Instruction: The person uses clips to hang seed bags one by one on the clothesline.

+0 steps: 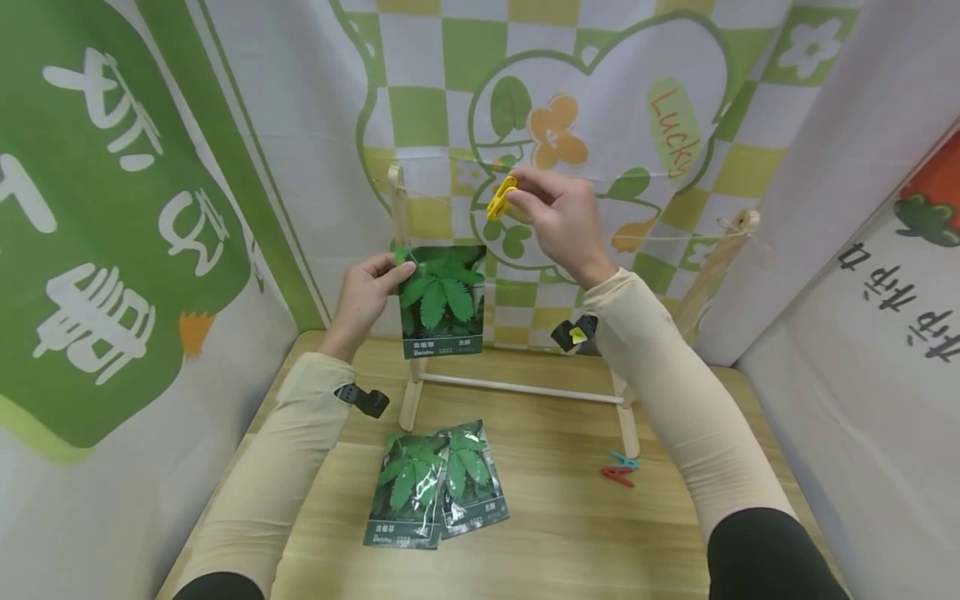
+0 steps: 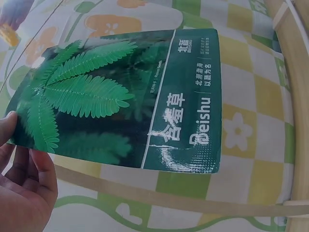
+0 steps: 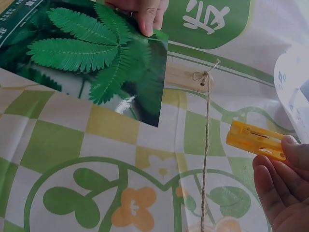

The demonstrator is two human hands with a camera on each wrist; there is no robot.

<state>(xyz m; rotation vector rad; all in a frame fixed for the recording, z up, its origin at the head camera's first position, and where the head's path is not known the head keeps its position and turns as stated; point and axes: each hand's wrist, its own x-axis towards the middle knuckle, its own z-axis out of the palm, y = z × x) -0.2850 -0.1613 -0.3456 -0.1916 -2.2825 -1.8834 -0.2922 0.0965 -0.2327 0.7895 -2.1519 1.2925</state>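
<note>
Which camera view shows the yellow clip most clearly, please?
The right wrist view: the yellow clip appears large and mostly uncovered, pinched in the right hand. The head view shows it smaller; the left wrist view, only a blurred yellow part at the edge.

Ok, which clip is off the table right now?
The yellow clip, pinched in the right hand. The red clip and the blue clip both lie on the table.

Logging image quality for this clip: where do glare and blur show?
Left wrist: white glare on the printed end of the glossy green rectangular packet, yellow plastic clip blurred at upper left; right wrist: small shine near that packet's lower edge; head: glints on the two overlapping green packets below.
</note>
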